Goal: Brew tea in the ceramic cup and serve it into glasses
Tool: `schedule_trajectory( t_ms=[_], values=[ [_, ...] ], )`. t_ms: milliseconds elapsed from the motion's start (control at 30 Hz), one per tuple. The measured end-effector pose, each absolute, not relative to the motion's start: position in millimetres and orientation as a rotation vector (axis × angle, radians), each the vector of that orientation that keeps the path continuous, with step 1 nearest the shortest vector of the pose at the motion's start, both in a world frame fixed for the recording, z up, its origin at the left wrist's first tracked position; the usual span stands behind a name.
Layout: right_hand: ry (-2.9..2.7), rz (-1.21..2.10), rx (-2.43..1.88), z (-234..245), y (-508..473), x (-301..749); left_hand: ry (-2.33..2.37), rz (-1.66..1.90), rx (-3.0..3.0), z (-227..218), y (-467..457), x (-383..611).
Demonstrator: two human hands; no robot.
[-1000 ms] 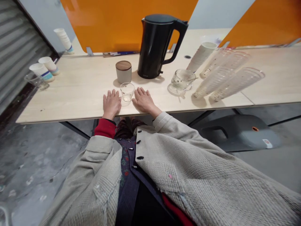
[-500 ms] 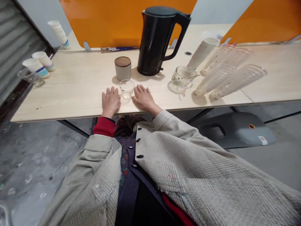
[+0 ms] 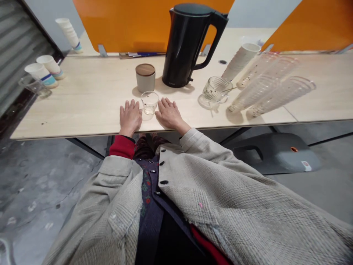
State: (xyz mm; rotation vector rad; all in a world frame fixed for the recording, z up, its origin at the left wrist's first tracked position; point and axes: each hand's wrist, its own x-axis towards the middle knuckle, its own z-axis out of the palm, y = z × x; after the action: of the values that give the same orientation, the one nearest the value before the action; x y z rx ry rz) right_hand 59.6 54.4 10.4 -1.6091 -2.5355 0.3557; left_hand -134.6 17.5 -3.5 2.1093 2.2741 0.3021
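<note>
My left hand [image 3: 130, 117] lies palm down on the pale wooden table [image 3: 91, 106], fingers stretched away from me. Flat on the same surface, my right hand [image 3: 169, 114] rests with its fingers extended. Between the two stands a small clear cup [image 3: 150, 103], upright, with a few dark specks on it. Neither hand grips it; whether the fingertips touch its sides I cannot tell. Just behind the cup is a grey canister [image 3: 145, 81] with a wooden lid. A tall black electric kettle [image 3: 180, 48] stands farther back, its handle to the right.
Right of the kettle are a ribbed glass mug [image 3: 216, 89] on a saucer, stacked paper cups [image 3: 239, 62] and several stacks of clear plastic cups [image 3: 278, 95]. More paper cups [image 3: 41, 75] stand at the left edge. An orange divider [image 3: 124, 25] borders the back.
The whole view has shifted very slightly. Both hands and the cup keep their places on the table.
</note>
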Motion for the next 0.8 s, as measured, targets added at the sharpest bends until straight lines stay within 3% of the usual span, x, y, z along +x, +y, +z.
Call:
schedule_trajectory(
  t_ms=[800],
  values=[
    [-2.557, 0.347, -1.604, 6.9, 57.3, 58.6, 2.260, 0.309, 2.107, -3.2, 18.1, -135.1]
  ],
)
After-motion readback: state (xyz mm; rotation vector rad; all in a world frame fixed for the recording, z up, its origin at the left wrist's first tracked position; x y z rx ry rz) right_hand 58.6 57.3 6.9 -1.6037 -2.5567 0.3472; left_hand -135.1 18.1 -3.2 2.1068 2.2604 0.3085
